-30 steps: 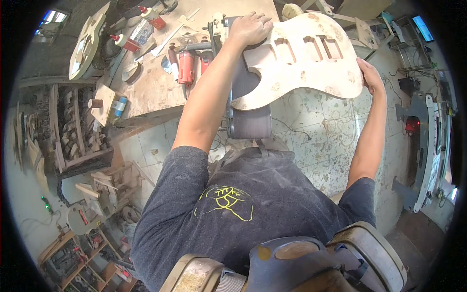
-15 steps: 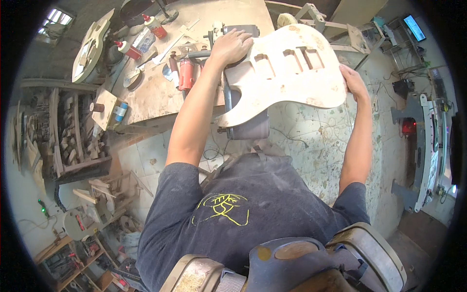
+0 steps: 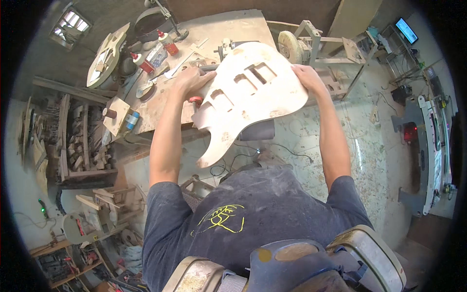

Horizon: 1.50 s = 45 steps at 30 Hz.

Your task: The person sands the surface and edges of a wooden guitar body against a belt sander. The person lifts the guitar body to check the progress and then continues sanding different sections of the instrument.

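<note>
A pale wooden electric guitar body (image 3: 265, 100) with routed cavities hangs between my hands, tilted, its long horn pointing down toward me. My left hand (image 3: 194, 79) grips its left edge, with the thumb over the top face. At the upper right edge my right hand (image 3: 309, 79) is closed on the rim, most of its fingers hidden beneath. Under the body shows a dark roller (image 3: 258, 130), probably part of a belt sander, whose middle is covered. I cannot tell whether body and roller touch.
On the workbench (image 3: 228, 24) stand two red-and-white glue bottles (image 3: 168, 44) and a roll of tape (image 3: 146, 91). Another guitar body (image 3: 104, 63) is at the far left. A round buffing wheel (image 3: 289, 47) sits beyond my right hand. Cables (image 3: 287, 148) run over the floor.
The guitar body has turned clockwise and moved left and nearer, its horn swinging down toward me. Both hands moved left with it, the left one now lower at the edge.
</note>
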{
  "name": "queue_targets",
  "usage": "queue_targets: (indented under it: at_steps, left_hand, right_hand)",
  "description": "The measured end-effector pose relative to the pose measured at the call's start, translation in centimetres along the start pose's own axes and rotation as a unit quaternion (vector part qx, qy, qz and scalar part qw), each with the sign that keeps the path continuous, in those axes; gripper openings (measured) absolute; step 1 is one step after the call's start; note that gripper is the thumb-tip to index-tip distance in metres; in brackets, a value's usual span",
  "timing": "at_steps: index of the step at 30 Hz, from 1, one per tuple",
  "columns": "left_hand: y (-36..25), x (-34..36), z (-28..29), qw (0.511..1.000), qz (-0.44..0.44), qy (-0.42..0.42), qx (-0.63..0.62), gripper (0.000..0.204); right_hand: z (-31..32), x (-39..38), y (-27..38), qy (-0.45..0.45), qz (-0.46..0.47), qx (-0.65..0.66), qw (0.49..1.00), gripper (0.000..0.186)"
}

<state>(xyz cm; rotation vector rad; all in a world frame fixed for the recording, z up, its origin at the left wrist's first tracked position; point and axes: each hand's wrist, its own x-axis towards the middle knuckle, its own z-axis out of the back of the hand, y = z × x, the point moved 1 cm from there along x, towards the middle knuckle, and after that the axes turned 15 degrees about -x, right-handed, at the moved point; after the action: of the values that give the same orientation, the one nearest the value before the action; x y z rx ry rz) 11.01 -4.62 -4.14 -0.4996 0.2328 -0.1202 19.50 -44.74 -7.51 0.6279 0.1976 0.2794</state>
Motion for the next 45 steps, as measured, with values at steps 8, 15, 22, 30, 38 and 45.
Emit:
queue_targets:
  at_steps: [8, 15, 22, 30, 38, 45]
  left_hand:
    - [4.3, -7.2, 0.1, 0.965, 0.171, -0.031, -0.197, 0.063]
    - [6.7, -9.0, 0.2, 0.957, 0.198, -0.063, -0.202, 0.060]
    - [6.6, -9.9, 1.0, 0.966, 0.110, -0.059, -0.226, 0.061]
    - [7.3, -9.1, 0.9, 0.974, 0.135, -0.032, -0.180, 0.064]
    - [1.3, -7.9, 1.8, 0.970, 0.142, 0.009, -0.199, 0.065]
    - [0.4, -3.3, -1.3, 0.967, 0.049, 0.077, -0.239, 0.065]
  right_hand:
    - [-4.6, 2.2, 9.0, -0.120, 0.085, -0.211, 0.966, 0.035]
    - [-7.4, 5.1, 10.1, -0.053, 0.044, -0.119, 0.990, 0.032]
    - [-7.8, 3.5, 11.4, -0.050, 0.026, -0.103, 0.993, 0.032]
    - [-7.6, 0.6, 11.7, -0.119, -0.029, -0.146, 0.982, 0.034]
    - [-6.2, -1.2, 6.6, -0.102, -0.034, -0.055, 0.993, 0.037]
    - [-2.6, -5.5, 3.7, -0.108, -0.067, -0.018, 0.992, 0.038]
